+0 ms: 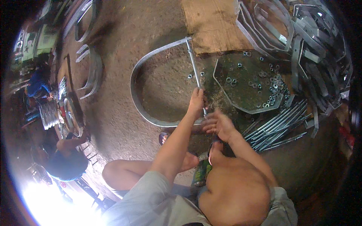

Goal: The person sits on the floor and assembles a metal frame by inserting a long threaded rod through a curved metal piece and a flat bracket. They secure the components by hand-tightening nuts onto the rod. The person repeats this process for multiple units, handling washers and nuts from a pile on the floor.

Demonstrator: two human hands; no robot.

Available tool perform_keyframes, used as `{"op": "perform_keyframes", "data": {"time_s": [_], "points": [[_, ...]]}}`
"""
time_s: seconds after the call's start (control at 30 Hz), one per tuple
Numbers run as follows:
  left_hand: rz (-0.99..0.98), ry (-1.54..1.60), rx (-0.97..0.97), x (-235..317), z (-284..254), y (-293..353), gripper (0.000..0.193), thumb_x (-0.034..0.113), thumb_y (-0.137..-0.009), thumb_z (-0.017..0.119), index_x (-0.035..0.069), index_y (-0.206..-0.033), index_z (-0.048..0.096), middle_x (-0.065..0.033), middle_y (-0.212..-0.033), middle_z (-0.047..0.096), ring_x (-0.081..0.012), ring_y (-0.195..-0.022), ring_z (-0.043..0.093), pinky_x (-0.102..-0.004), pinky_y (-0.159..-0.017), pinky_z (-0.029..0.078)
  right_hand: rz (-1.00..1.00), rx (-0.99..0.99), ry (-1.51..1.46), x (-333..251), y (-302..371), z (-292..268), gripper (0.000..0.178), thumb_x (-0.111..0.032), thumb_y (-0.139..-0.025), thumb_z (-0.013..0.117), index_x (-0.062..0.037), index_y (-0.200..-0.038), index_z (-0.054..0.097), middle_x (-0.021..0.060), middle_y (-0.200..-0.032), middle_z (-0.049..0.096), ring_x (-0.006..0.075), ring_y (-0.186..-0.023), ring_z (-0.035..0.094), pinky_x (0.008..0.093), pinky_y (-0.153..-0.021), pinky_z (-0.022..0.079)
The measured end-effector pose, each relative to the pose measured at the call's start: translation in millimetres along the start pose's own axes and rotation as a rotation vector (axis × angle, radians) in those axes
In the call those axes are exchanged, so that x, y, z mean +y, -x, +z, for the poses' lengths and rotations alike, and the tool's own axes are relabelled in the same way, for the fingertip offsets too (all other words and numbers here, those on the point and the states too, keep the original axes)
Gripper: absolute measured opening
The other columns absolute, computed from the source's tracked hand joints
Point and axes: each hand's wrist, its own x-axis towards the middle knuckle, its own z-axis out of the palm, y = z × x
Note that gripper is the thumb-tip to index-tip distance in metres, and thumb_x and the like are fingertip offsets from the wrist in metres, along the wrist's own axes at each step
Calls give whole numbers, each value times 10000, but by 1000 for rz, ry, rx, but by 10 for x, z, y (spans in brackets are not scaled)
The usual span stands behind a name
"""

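A U-shaped flat metal band [132,77] lies on the ground in front of me, its curve toward the left. Across its two ends runs a metal rod [194,64]. My left hand [197,101] is closed around the rod near its lower end. Beside that end, close to the band's near tip, my right hand [220,125] has its fingers apart, slightly smeared by motion, and nothing shows in it. Two loose nuts [202,74] lie on either side of the rod.
An angular metal band [230,101] surrounds scattered nuts and washers [277,88]. Several rods [281,128] are piled at the right. Bent metal frames [318,49] heap up behind them, near cardboard [215,26]. More curved bands [94,71] lie left; another person [68,160] sits farther left.
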Motion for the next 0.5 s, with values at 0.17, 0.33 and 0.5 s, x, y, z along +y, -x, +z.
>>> {"op": "perform_keyframes", "data": {"time_s": [0.17, 0.33, 0.5], "points": [[194, -556, 30, -250, -114, -124, 255, 269, -1021, 460, 51, -1144, 405, -161, -776, 570, -317, -642, 631, -412, -504, 548, 35, 377, -449, -224, 205, -128, 722, -741, -885, 497, -35, -1015, 576, 171, -1006, 698, 295, -751, 643, 392, -766, 554], [52, -693, 74, 62, -175, 216, 294, 275, -1030, 452, 53, -1192, 347, -281, -859, 631, -409, -774, 682, -477, -538, 546, -115, 477, -663, -281, 35, -384, 751, -752, -844, 559, -30, -1054, 560, 172, -949, 688, 246, -770, 650, 360, -704, 548], [26, -865, 68, 4, -623, 314, 329, 318, -1031, 477, 57, -1185, 351, -345, -954, 643, -498, -882, 659, -569, -736, 525, -285, 536, -644, -110, -456, -1018, 456, -408, -941, 612, -22, -1148, 488, 168, -938, 658, 285, -768, 657, 375, -619, 552]]}}
